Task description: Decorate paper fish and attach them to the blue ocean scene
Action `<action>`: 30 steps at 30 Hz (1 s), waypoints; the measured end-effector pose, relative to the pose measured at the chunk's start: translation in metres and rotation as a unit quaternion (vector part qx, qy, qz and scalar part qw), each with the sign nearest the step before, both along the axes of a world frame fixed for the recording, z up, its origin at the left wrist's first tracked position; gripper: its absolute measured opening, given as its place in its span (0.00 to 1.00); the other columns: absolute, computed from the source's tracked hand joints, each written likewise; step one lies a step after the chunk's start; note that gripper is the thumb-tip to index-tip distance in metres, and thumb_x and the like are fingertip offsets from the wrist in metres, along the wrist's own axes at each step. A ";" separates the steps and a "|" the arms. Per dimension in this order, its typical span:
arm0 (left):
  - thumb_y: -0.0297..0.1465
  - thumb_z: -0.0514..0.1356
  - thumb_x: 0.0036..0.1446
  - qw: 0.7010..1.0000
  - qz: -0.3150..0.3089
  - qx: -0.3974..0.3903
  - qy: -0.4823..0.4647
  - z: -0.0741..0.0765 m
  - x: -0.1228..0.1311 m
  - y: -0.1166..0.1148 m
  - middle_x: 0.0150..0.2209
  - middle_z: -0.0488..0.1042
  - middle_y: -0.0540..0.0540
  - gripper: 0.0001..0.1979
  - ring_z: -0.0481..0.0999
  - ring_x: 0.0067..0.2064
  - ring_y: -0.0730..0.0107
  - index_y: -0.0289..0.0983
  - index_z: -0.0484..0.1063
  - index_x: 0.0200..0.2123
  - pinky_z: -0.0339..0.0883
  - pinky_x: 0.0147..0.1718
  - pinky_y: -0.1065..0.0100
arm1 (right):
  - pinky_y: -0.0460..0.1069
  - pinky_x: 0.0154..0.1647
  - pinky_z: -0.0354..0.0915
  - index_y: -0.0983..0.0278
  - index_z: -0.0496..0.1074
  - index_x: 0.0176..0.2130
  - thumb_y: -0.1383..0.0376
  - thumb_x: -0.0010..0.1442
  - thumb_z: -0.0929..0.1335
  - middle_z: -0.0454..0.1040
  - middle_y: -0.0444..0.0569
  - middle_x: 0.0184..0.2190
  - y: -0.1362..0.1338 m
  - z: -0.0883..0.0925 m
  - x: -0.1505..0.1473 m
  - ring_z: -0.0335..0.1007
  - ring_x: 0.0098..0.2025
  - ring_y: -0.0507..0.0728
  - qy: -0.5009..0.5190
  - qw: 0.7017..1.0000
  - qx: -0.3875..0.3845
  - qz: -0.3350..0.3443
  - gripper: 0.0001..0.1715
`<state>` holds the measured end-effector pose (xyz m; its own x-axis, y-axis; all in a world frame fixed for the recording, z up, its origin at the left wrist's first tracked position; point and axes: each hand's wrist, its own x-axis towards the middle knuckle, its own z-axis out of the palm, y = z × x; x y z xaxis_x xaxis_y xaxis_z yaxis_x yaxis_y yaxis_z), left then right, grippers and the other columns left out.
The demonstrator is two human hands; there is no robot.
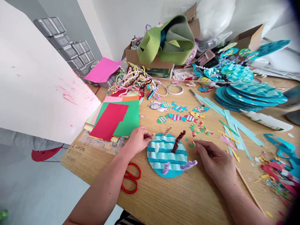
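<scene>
A round blue disc (167, 173) with pale wavy paper strips lies on the table before me. Coiled pipe cleaners stand up from it: a dark brown one (178, 142), a white one (157, 147), a tan one (167, 130) and two purple ones (188, 165). At the disc's upper left edge, my left hand (138, 139) is closed, pinching a short tan coiled pipe cleaner (152, 136). To the right of the disc, my right hand (217, 162) has thumb and forefinger pressed together on a small orange paper piece (193, 142), among tiny green bits.
Red-handled scissors (131, 177) lie left of the disc. Beyond it are paper fish (177, 117) and confetti (203, 128). Coloured sheets (127, 120) and a pipe cleaner heap (133, 78) sit left; stacked blue discs (248, 97), a glue bottle (269, 121) and scraps (278, 175) sit right.
</scene>
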<state>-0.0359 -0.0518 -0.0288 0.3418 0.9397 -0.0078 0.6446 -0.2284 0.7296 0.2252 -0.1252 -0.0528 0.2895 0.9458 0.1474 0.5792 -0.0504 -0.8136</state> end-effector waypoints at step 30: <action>0.19 0.61 0.48 1.000 -0.025 0.007 -0.008 0.004 0.001 -0.005 0.30 0.72 0.49 0.06 0.72 0.33 0.72 0.35 0.73 0.25 0.64 0.32 0.72 | 0.46 0.21 0.66 0.63 0.76 0.35 0.55 0.56 0.66 0.77 0.46 0.21 0.002 0.004 -0.001 0.72 0.22 0.54 0.008 1.000 0.021 0.014 0.16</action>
<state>-0.0351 -0.0568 -0.0253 0.3881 0.9216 0.0104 0.6211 -0.2699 0.7358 0.2243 -0.1233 -0.0490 0.2667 0.9463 0.1827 0.5660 -0.0003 -0.8244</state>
